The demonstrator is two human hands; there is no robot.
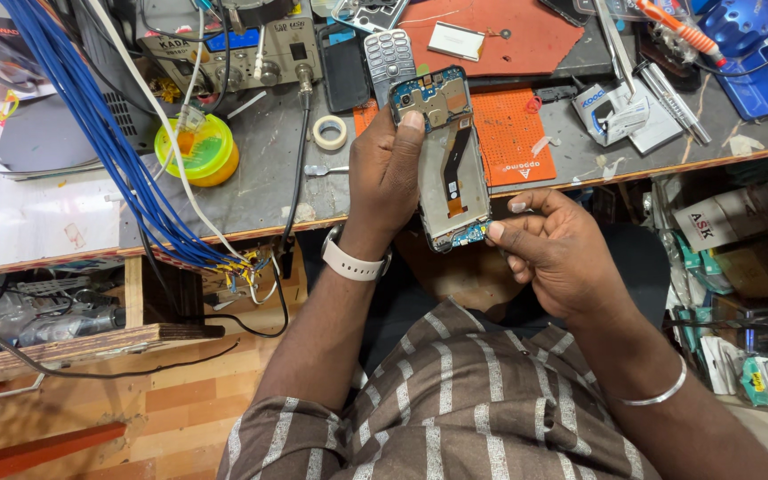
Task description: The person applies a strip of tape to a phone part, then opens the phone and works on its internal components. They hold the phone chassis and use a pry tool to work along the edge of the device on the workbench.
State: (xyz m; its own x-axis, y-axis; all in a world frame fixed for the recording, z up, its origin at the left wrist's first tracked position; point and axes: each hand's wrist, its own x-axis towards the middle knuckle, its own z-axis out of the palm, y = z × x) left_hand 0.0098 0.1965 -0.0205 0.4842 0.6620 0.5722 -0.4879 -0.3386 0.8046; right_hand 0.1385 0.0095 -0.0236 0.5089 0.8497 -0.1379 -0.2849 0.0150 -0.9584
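**Two hands on one opened phone**

One opened smartphone with bare blue circuit boards and an orange flex ribbon [451,160] is held above the front edge of the grey workbench [260,191]. The left hand [386,173] is closed around its left side, thumb pressed near the top board. The right hand [551,242] pinches the lower right corner with its fingertips. On the bench lie two orange rubbery mats [508,133], one small roll of pale tape [330,132], one grey keypad phone [388,55] and one round yellow-green tub [197,149].
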